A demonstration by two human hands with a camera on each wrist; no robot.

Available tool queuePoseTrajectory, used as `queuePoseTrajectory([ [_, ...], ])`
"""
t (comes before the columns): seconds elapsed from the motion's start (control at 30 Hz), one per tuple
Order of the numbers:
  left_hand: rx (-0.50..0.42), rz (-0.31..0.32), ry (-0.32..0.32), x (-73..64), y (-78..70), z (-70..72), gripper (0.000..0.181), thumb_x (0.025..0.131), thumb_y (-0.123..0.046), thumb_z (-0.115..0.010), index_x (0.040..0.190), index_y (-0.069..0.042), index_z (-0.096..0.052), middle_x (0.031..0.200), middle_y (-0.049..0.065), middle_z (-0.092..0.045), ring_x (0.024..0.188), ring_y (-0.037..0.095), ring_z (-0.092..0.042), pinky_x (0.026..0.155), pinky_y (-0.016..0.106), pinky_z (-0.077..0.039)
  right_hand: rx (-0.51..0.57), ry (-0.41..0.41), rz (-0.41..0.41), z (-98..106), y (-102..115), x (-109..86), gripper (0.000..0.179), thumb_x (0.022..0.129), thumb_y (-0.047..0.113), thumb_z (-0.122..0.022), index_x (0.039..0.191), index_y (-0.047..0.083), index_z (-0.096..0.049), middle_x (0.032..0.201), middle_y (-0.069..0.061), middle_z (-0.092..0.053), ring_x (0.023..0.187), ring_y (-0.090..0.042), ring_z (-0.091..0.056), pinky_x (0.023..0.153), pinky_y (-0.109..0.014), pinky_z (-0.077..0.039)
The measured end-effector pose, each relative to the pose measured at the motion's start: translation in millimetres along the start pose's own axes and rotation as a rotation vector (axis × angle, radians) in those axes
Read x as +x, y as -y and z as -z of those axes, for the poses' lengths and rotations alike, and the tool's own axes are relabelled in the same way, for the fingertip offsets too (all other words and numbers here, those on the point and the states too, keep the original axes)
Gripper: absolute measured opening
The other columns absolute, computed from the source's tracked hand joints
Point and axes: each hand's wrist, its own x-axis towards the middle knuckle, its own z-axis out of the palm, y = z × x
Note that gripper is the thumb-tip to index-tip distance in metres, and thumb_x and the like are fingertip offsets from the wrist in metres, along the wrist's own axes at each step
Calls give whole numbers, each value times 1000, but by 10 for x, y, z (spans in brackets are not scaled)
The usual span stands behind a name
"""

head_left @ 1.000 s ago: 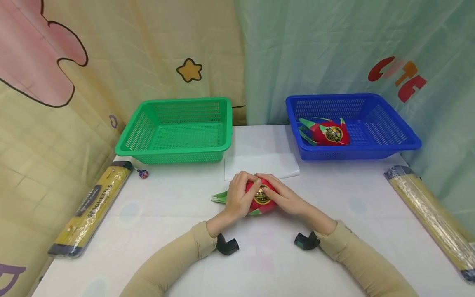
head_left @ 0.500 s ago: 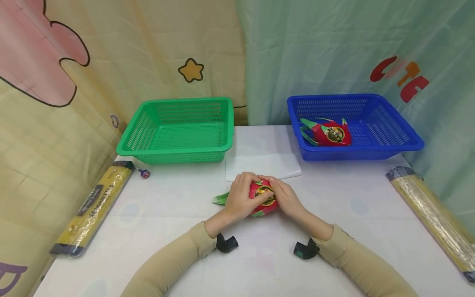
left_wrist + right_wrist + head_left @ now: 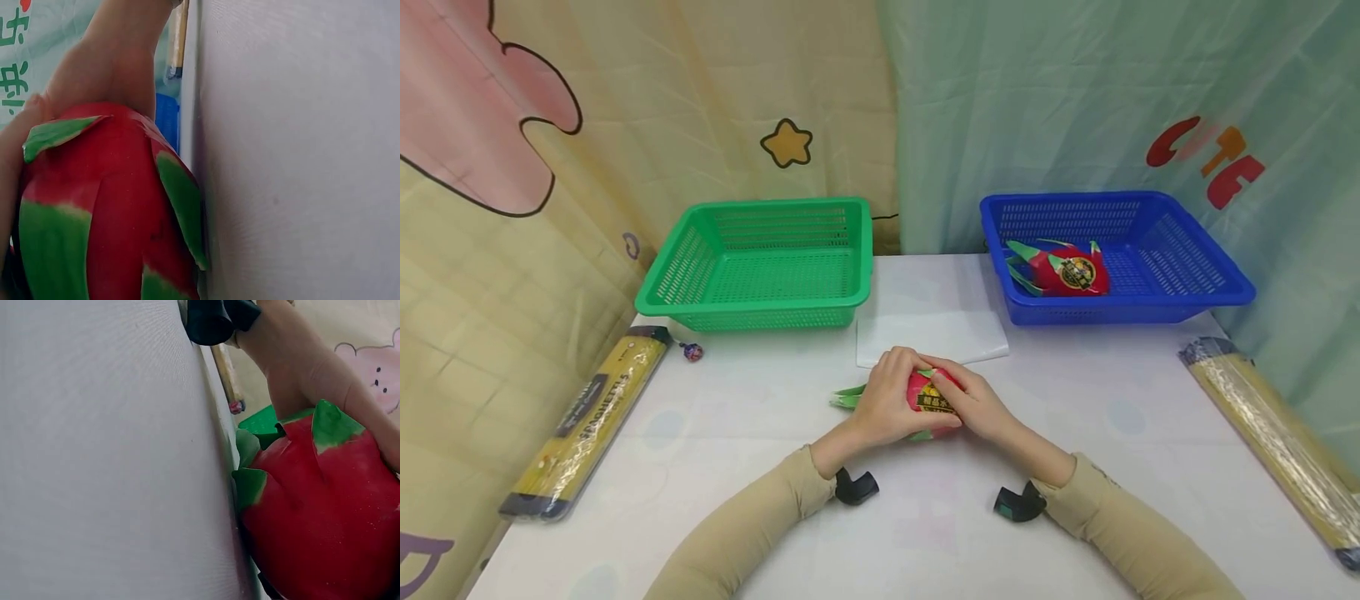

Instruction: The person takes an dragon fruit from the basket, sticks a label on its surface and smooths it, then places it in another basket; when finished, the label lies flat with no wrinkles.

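Note:
A red dragon fruit with green-tipped scales and a round black-and-gold sticker lies on the table in the middle of the head view. My left hand grips it from the left, thumb across its near side, covering much of that end. Green leaf tips stick out past that hand. From the right, my right hand holds the fruit, its thumb on top near the sticker. Both wrist views show the dragon fruit close up against the white tabletop.
A green basket stands back left. In the blue basket at back right lies another dragon fruit. Spaghetti packs flank both sides, one with a lollipop beside it. A white sheet lies behind the hands.
The dragon fruit has turned between the hands, so its sticker sits at another angle. My left thumb has slid down to the fruit's near side; the right thumb again lies over the top.

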Motion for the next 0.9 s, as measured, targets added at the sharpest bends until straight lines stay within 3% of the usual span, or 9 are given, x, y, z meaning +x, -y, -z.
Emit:
queuePoseTrajectory([
  [0.23, -26, -43, 66, -13, -19, 22, 31, 94, -32, -50, 110, -6, -47, 111, 5, -48, 103, 17, -42, 85, 34, -35, 30, -6, 19, 32, -80, -1, 42, 105, 22, -28, 131, 1, -53, 117, -14, -61, 95, -14, -57, 80, -26, -48],
  [0.37, -44, -72, 39, -14, 11, 38, 21, 98, -23, -42, 107, -5, -47, 103, 5, -48, 99, 18, -42, 86, 35, -35, 6, 64, 46, 36, -79, -8, 40, 99, 14, -47, 137, 4, -46, 120, -14, -58, 96, -18, -56, 79, -29, -50],
  [0.5, -114, -68, -3, 0, 71, 32, 14, 100, -14, -39, 99, -5, -49, 96, 5, -48, 92, 18, -44, 81, 33, -38, -7, 127, 28, 44, -152, 2, 70, 80, 6, -72, 141, 9, -39, 118, -14, -55, 94, -25, -56, 73, -33, -52],
  [0.6, -161, -58, -33, 10, 107, 27, 17, 101, -11, -37, 95, -5, -52, 92, 4, -50, 89, 16, -45, 77, 31, -39, 16, 159, 18, 58, -135, -3, 75, 78, 5, -74, 142, 12, -36, 119, -12, -53, 95, -26, -55, 73, -33, -52],
  [0.8, -184, -40, -27, 6, 141, 33, 32, 103, -32, -33, 96, -8, -52, 94, 2, -51, 91, 16, -46, 78, 31, -40, 15, 187, 74, 70, -117, -9, 53, 94, 8, -54, 144, 13, -34, 130, -9, -48, 103, -23, -53, 82, -33, -49],
  [0.9, -188, -16, 10, 2, 142, 43, 38, 96, -48, -45, 99, -11, -50, 100, 0, -51, 95, 14, -45, 77, 29, -41, -1, 170, 117, 62, -117, -8, 44, 100, 9, -43, 143, 10, -35, 134, -10, -46, 108, -23, -51, 90, -36, -45],
])
